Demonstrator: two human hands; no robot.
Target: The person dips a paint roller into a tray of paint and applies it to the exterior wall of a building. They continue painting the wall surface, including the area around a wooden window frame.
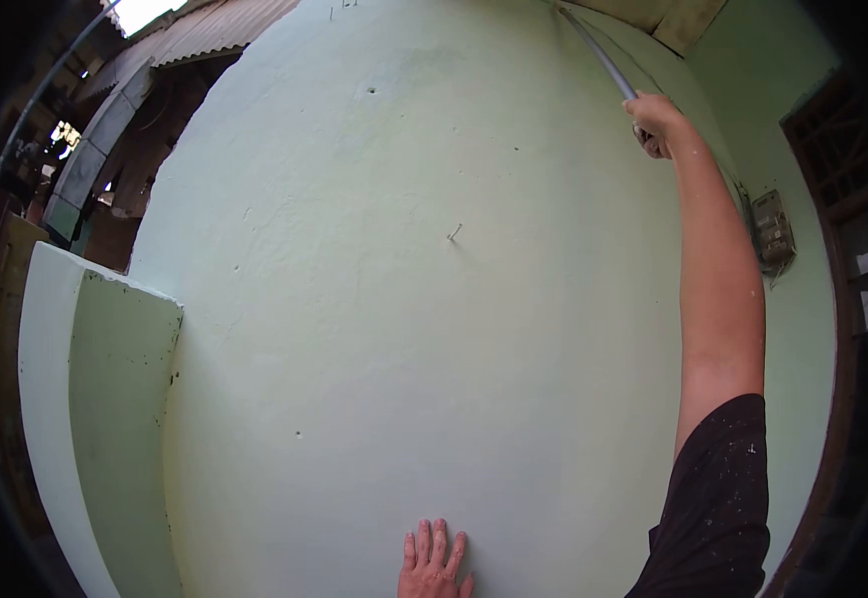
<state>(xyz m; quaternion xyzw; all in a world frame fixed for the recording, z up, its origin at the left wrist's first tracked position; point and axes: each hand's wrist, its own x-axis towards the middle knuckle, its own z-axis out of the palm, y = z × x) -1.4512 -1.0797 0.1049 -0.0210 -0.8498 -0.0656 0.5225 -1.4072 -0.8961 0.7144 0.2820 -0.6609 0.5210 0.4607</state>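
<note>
My right hand (656,125) is raised at the upper right, its fingers wrapped round a grey pole (601,60). The pole slants up and left toward the top of the wall, where its far end is too small to make out. At the bottom centre my left hand (435,563) lies against the pale green wall (374,329), fingers spread, with nothing in it. Light specks dot my right arm and the dark sleeve (718,488).
A nail (455,232) sticks out of the wall's middle. A low wall (120,399) juts out at left, below corrugated roofing (194,35). An electric meter box (773,227) and a dark-framed window (838,140) are at right.
</note>
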